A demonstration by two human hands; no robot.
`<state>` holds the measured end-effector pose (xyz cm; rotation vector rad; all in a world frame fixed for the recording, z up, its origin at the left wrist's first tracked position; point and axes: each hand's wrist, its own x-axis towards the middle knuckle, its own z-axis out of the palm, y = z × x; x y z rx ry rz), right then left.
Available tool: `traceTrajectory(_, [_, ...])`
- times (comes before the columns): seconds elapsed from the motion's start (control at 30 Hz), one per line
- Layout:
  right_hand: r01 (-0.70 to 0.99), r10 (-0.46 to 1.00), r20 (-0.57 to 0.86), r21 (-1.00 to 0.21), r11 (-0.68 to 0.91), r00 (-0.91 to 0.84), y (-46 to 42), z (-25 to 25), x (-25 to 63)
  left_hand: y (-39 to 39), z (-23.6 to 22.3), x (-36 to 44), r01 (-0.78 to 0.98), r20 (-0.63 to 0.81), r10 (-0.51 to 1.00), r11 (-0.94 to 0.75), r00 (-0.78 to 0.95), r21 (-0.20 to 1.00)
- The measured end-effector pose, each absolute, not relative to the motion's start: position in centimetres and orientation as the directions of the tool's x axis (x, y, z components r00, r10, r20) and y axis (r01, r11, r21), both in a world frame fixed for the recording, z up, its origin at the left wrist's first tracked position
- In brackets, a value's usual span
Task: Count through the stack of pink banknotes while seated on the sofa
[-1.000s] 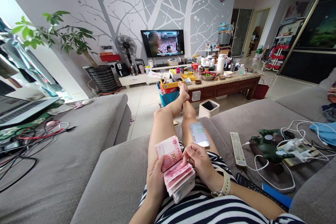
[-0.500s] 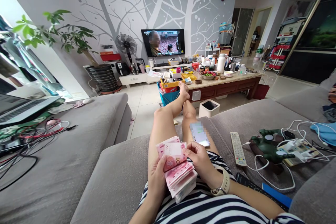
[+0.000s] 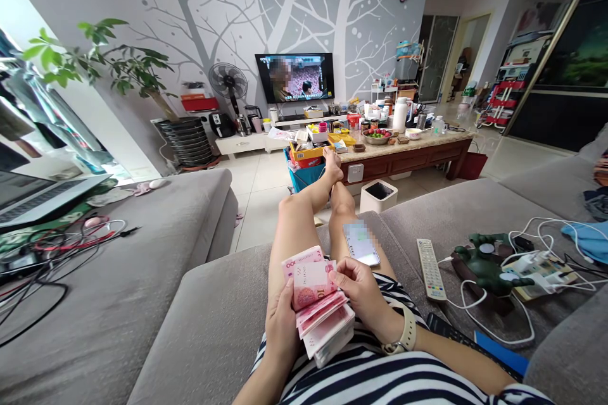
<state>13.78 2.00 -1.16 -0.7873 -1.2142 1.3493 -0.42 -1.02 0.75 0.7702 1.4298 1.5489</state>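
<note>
A thick stack of pink banknotes (image 3: 327,329) rests over my lap, bent at its middle. My left hand (image 3: 284,318) is closed round its left side, with the thumb pressed on top. At the upper right corner of the top note (image 3: 311,283), my right hand (image 3: 358,288) pinches the edge between thumb and fingers. Another note fans out behind that one, toward my knees. A lit phone (image 3: 361,243) lies on my right thigh, just beyond my right hand. On my right wrist is a cream watch strap (image 3: 407,327).
Right of me on the grey sofa (image 3: 209,316) lie a remote control (image 3: 431,270), a dark green figurine (image 3: 484,266) and a power strip (image 3: 546,275) with white cables. A laptop (image 3: 47,196) and tangled cords are at left. My feet rest by the cluttered coffee table (image 3: 408,158); a bin (image 3: 377,196) stands below.
The upper notes have shifted slightly within the stack, and the top note now lies flatter and shows more of its face. Both hands keep nearly the same places.
</note>
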Motion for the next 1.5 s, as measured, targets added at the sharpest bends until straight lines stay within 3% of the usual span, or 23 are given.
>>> traceTrajectory(0.23, [-0.276, 0.966, 0.189, -0.951, 0.135, -0.177, 2.0, -0.9, 13.8, -0.9, 0.3, -0.4, -0.299, -0.153, 0.915, 0.037, -0.374, 0.954])
traceTrajectory(0.63, [-0.289, 0.966, 0.177, -0.95, 0.118, -0.188, 1.8, -0.7, 13.9, -1.2, 1.7, -0.2, -0.151, -0.105, 0.884, 0.04, -0.456, 0.988])
traceTrajectory(1.5, [-0.281, 0.967, 0.169, -0.953, 0.111, -0.193, 1.7, -0.5, 13.8, -1.3, 1.2, -0.4, -0.15, -0.072, 0.914, 0.012, -0.399, 0.989])
